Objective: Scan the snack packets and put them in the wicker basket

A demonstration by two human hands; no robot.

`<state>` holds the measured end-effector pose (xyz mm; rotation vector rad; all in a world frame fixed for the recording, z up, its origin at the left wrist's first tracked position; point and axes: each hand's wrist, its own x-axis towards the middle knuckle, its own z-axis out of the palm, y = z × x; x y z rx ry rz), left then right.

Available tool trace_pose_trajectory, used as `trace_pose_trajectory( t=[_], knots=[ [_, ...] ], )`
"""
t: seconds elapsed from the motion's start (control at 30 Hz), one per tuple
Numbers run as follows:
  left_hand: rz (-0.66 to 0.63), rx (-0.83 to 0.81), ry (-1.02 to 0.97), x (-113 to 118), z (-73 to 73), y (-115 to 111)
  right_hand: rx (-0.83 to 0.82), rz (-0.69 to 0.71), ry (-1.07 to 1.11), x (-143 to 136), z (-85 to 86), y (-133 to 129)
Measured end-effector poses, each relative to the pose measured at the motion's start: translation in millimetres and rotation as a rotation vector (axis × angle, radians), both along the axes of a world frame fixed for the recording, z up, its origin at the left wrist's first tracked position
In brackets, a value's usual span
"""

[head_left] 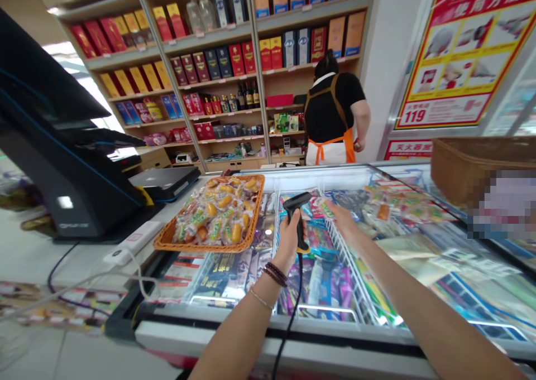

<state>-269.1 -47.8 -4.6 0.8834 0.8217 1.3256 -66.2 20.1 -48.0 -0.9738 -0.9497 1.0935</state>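
Observation:
My left hand (pixel 288 236) is wrapped round the grip of a black barcode scanner (pixel 297 204), held above the glass top of a chest freezer. Its black cable (pixel 296 299) hangs down toward me. Just right of the scanner's head, my right hand (pixel 340 215) pinches a small clear-wrapped snack packet (pixel 325 207) with some green print. The fingers partly cover this packet. Left of both hands, an orange wicker basket (pixel 263 201) sits on the freezer, heaped with wrapped yellow-brown snacks (pixel 221 204) that look similar.
Colourful ice-cream packs lie in wire baskets under the freezer glass (pixel 259 318). A checkout screen (pixel 54 145), a flat scale (pixel 165 180) and a white power strip (pixel 133 243) stand left. At right is a brown box (pixel 460 162). Behind, a person (pixel 330 112) faces shelves (pixel 218 81).

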Motion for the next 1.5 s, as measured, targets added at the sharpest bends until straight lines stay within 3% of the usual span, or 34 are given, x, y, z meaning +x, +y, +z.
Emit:
trace_pose_trajectory(
  t=[0.1, 0.23, 0.33, 0.73, 0.93, 1.17, 1.5],
  knots=[
    [-0.012, 0.005, 0.018, -1.4, -3.2, -5.3, -0.038, 0.028, 0.076, 1.0, 4.3, -5.7],
    [-0.040, 0.028, 0.026, 0.5, -2.8, -8.9, -0.056, 0.190, 0.090, -1.2, 13.9, -14.6],
    [-0.047, 0.048, 0.042, 1.9, -3.1, -8.1, -0.044, 0.235, 0.084, -2.3, 15.8, -16.8],
    [-0.030, 0.108, 0.137, -1.9, -11.7, -0.9, -0.007, 0.075, -0.084, -12.6, -7.5, -8.5],
    [-0.024, 0.094, 0.151, -1.9, -14.3, 0.4, -0.032, 0.029, -0.075, -18.3, -0.3, -13.0],
    [-0.012, 0.097, 0.170, -1.5, -12.3, -3.3, -0.083, 0.066, -0.072, 3.7, 13.8, -12.6],
    [-0.041, 0.158, 0.206, 1.5, -11.3, -8.7, 0.014, -0.037, 0.000, 17.1, 2.3, -6.3]
  ],
)
